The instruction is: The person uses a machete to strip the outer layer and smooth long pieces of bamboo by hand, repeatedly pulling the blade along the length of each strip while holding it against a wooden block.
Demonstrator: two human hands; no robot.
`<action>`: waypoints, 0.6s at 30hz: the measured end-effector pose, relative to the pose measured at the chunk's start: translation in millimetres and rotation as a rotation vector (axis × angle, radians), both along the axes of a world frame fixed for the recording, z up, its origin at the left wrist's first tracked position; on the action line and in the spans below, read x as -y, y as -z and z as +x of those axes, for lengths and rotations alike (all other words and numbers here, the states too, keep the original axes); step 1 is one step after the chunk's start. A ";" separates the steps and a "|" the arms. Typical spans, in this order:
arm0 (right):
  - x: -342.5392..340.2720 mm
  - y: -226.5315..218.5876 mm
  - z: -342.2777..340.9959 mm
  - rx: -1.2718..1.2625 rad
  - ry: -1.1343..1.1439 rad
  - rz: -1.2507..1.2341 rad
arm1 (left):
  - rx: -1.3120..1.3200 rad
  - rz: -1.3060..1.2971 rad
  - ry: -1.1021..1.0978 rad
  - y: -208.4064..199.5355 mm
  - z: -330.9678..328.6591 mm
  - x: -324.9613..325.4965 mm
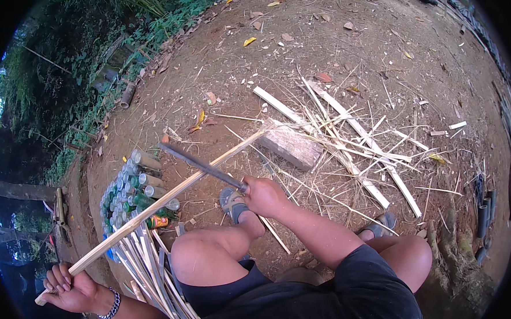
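My left hand [72,288], with a chain bracelet at its wrist, is wrapped round the lower end of a long pale bamboo strip [118,234]. The strip slants up to the right, its far end at a rough brick-shaped block [291,144] on the ground. In my right hand [263,196] is a knife with a long dark blade [180,154], pointing up and left. That blade crosses the strip near its upper half; whether they touch I cannot tell. The knife's handle is mostly hidden in my fist.
Split strips and thin shavings [361,136] are scattered around the block. A bundle of cut strips [151,269] lies by my left leg, beside a heap of glass bottles [129,193]. Tree roots [452,256] rise on the right. Green plants [176,11] edge the dirt at upper left.
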State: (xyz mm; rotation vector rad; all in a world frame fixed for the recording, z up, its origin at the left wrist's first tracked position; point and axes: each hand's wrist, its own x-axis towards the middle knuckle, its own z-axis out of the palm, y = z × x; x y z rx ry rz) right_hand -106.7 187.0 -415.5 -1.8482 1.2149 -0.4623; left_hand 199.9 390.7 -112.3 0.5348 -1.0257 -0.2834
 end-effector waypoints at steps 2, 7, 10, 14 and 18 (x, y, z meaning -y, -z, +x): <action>10.6 15.7 2.3 0.033 -0.010 -0.122 | -0.003 0.005 0.016 -1.9 3.8 4.4; 73.2 134.2 -74.9 -0.264 0.362 0.321 | 0.009 0.026 0.013 -7.2 7.1 10.8; 74.8 126.5 -64.2 -0.203 0.355 0.258 | -0.026 0.056 0.057 -12.2 10.5 8.3; 65.7 109.3 -55.0 -0.225 0.282 0.222 | -0.013 0.056 0.053 -13.0 17.4 12.0; 99.4 175.7 -77.7 -0.355 0.261 0.337 | -0.020 0.032 0.007 -11.0 26.4 25.4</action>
